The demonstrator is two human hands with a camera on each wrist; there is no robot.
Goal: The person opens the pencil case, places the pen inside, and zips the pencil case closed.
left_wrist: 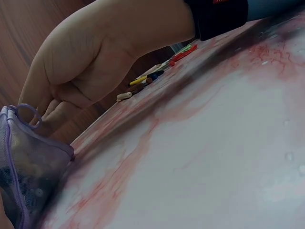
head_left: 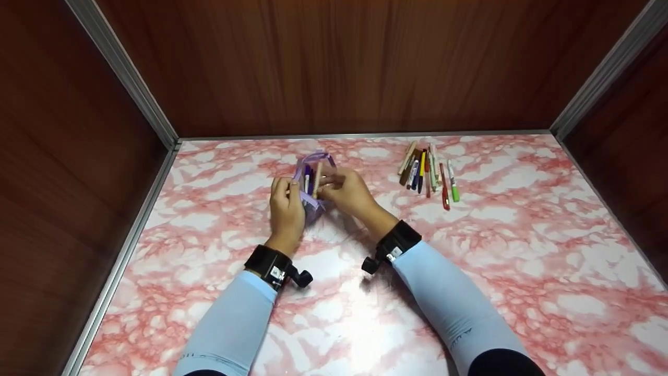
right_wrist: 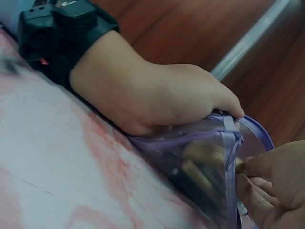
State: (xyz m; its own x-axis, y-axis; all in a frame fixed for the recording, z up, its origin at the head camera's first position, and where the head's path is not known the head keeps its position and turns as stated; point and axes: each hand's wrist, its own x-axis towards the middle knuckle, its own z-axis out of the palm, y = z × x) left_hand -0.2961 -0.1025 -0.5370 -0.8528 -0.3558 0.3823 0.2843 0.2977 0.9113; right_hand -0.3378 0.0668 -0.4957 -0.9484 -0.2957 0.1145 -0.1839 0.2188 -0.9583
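Observation:
A purple see-through mesh pencil pouch (head_left: 311, 202) with an unzipped top sits tilted on the table, several pens showing in its mouth. My left hand (head_left: 287, 209) grips its left side, thumb at the rim. From the right, my right hand (head_left: 349, 193) reaches to the opening and pinches the end of a beige pen (head_left: 317, 180), which lies partly inside. Through the mesh, the right wrist view shows beige and dark pens. A purple loop (left_wrist: 29, 116) stands up at the pouch's corner in the left wrist view.
To the right lies a loose group of pens (head_left: 421, 166) in several colours. A red pen (head_left: 445, 190) and a green-capped marker (head_left: 454, 185) lie at its right side. Dark wood panels (head_left: 355, 68) enclose the red-and-white marbled table (head_left: 501, 250) on three sides.

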